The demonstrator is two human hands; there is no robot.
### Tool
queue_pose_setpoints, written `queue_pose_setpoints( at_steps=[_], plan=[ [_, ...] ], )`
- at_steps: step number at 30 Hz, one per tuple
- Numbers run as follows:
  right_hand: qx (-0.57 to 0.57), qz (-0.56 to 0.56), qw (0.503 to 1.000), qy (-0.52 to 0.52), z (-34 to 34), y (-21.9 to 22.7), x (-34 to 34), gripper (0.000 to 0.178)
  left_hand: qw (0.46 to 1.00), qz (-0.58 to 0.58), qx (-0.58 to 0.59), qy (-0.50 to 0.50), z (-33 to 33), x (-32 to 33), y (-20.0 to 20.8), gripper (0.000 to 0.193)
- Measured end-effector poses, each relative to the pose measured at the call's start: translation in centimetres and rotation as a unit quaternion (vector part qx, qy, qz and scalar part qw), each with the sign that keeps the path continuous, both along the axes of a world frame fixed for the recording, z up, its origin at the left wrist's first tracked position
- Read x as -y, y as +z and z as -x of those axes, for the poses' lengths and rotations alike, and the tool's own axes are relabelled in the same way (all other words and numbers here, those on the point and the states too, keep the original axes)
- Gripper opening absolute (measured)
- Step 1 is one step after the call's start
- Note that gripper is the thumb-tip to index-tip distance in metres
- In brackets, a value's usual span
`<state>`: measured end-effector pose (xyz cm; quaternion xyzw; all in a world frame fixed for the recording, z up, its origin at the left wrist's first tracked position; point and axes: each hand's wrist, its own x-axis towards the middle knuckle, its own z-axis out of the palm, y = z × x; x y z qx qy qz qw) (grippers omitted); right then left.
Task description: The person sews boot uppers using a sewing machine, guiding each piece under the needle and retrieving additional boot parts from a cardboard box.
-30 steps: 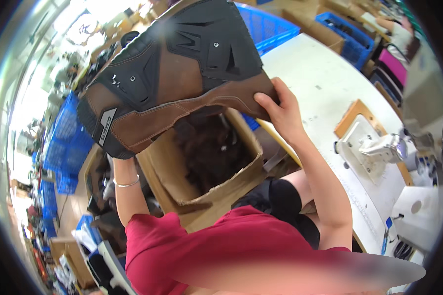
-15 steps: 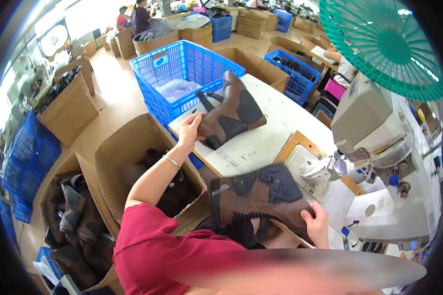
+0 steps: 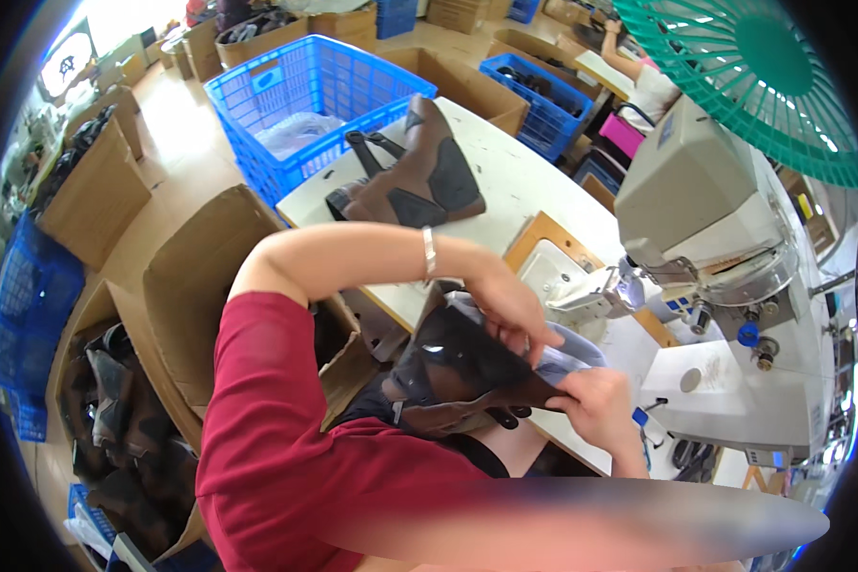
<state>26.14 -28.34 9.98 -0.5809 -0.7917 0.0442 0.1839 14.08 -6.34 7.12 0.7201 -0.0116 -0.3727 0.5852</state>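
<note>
A brown-and-black boot upper (image 3: 448, 367) is held in front of my body, turned so that a pale greyish lining (image 3: 567, 348) shows. My right hand (image 3: 596, 405) pinches its right edge between thumb and fingers. Reaching across from the left, my left hand (image 3: 510, 310) is closed at the upper's top edge, its fingers curled beside the lining; part of the grip is hidden. Another brown-and-black boot upper (image 3: 419, 176) with dark straps lies on the white table (image 3: 505, 162) beyond my left forearm.
A sewing machine (image 3: 696, 210) stands on the right, below a green fan guard (image 3: 772, 67). Behind the table is a blue crate (image 3: 257, 143) with clear plastic inside. Cardboard boxes (image 3: 191, 276) stand at left, one holding several boot uppers (image 3: 133, 410). Another person's arm (image 3: 620, 57) shows far off.
My left hand has left the boot upper on the table and crossed right to the one in my right hand. That upper has turned, exposing its lining. The view has shifted.
</note>
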Motion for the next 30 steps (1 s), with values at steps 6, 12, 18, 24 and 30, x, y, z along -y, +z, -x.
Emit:
queue_pose_setpoints(
  at_steps=[6,12,18,24,30],
  plan=[
    [-0.011,0.005,0.998,-0.069,-1.5,-1.2,1.4,0.018,0.992,-0.073,0.062,-0.078,-4.7,-0.1,-3.5,0.057],
    [-0.193,0.061,0.947,-0.250,-7.0,-1.1,0.6,0.024,0.953,-0.252,0.171,-0.007,-6.5,-4.0,3.4,0.047],
    [-0.326,0.103,0.885,-0.316,-9.4,-0.7,-0.7,0.025,0.897,-0.334,0.284,0.060,-6.5,-3.7,3.8,0.034],
    [-0.100,0.006,0.935,-0.341,-13.5,1.0,-2.8,0.035,0.887,-0.152,0.326,0.290,-8.8,-4.3,0.7,0.033],
    [-0.005,0.115,0.903,-0.414,-14.3,0.4,-3.7,0.037,0.789,-0.328,0.417,0.311,-8.0,-2.8,0.4,0.024]
  ],
)
